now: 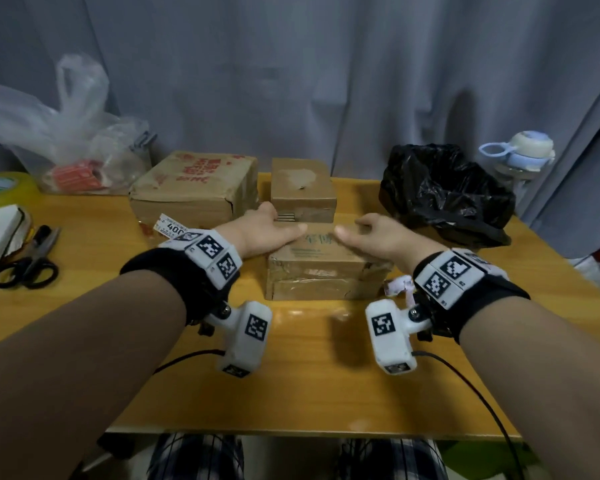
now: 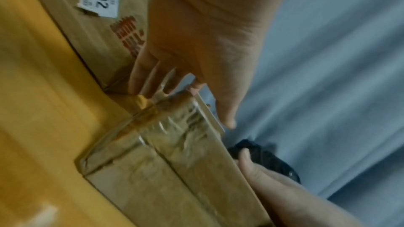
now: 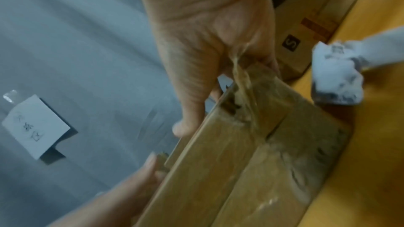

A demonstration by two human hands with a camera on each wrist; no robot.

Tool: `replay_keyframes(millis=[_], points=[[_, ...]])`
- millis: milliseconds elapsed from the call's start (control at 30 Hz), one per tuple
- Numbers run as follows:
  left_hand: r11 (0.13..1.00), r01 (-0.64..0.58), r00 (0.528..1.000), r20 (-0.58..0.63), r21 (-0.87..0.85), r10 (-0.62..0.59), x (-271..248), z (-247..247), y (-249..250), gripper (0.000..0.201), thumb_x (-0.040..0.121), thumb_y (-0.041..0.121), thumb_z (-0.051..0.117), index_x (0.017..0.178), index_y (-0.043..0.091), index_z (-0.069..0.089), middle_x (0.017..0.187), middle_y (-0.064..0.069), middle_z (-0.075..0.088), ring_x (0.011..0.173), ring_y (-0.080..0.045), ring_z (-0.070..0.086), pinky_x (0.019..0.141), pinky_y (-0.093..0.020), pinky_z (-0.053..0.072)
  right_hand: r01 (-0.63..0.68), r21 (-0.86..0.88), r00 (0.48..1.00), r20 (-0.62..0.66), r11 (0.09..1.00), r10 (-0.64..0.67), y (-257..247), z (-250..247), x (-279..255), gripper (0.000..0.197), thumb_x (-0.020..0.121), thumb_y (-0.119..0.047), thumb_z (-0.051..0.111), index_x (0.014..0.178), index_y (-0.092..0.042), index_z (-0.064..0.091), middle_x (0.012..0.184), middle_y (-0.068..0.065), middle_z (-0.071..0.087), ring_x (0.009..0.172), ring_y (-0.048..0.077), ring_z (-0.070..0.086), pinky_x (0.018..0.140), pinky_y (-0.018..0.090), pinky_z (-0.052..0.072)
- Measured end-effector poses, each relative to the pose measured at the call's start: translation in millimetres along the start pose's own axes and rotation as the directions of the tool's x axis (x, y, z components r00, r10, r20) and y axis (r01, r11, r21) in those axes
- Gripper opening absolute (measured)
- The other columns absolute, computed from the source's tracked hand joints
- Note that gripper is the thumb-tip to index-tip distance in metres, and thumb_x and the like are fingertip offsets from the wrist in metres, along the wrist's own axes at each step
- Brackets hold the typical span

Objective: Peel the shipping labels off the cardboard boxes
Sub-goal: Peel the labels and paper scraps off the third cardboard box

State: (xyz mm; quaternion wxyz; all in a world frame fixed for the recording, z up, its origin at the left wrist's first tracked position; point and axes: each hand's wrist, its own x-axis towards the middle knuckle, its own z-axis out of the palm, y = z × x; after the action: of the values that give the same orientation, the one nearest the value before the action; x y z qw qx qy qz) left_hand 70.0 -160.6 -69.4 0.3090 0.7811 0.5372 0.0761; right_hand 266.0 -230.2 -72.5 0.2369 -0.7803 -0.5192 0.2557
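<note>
Both hands on the taped box (image 1: pixel 323 275)!
The left hand (image 1: pixel 267 230) and right hand (image 1: pixel 374 233) clamp its far corners, thumbs across the top, fingers wrapped over the edge; it sits at the table (image 1: pixel 309 382) middle.

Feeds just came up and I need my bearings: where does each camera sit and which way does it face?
Head: on the head, facing forward and down at the wooden table; both forearms show, left hand and right hand holding the taped cardboard box.
Left wrist: under the left wrist, looking along the palm at the box's left end.
Right wrist: mirrored, along the right palm at the box's right end.
Shared: both wrist views show the box and the opposite hand.
</note>
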Motion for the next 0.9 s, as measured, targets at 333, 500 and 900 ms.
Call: replay_keyframes(millis=[333, 500, 900], points=[[0.994, -0.026, 1.000, -0.017, -0.107, 0.025, 4, 14, 10, 0.078, 0.083, 0.054, 0.061, 0.145, 0.016, 0.034, 0.143, -0.006, 0.046, 0.126, -0.023, 0.047, 0.097, -0.025, 0.036, -0.076, 0.399, 0.997, 0.002, 0.914, 0.082, 9, 10, 6, 0.059, 0.081, -0.027, 0.072, 0.134, -0.018, 0.048, 0.130, 0.008, 0.057, 0.107, 0.021, 0.061, 0.088, 0.032, 0.053], [0.973, -0.046, 0.999, 0.008, -0.225, 0.049, 2, 10, 8, 0.067, 0.087, 0.043, 0.061, 0.144, 0.016, 0.037, 0.141, -0.005, 0.047, 0.122, -0.020, 0.049, 0.096, -0.024, 0.038, -0.079, 0.458, 0.996, -0.003, 0.885, 0.091, 11, 5, 4, 0.046, 0.087, -0.022, 0.065, 0.132, -0.021, 0.053, 0.121, 0.007, 0.062, 0.085, 0.013, 0.062, 0.056, 0.018, 0.048], [0.896, -0.046, 0.999, -0.043, -0.441, 0.030, 8, 7, -16, 0.031, 0.097, 0.026, 0.048, 0.127, 0.029, 0.055, 0.101, -0.003, 0.065, 0.073, -0.014, 0.055, 0.056, -0.023, 0.047, -0.041, 0.486, 0.999, -0.002, 0.873, 0.048, 20, 5, 9, 0.041, 0.094, -0.017, 0.055, 0.135, -0.019, 0.050, 0.111, 0.002, 0.061, 0.090, 0.012, 0.061, 0.087, 0.027, 0.052]])
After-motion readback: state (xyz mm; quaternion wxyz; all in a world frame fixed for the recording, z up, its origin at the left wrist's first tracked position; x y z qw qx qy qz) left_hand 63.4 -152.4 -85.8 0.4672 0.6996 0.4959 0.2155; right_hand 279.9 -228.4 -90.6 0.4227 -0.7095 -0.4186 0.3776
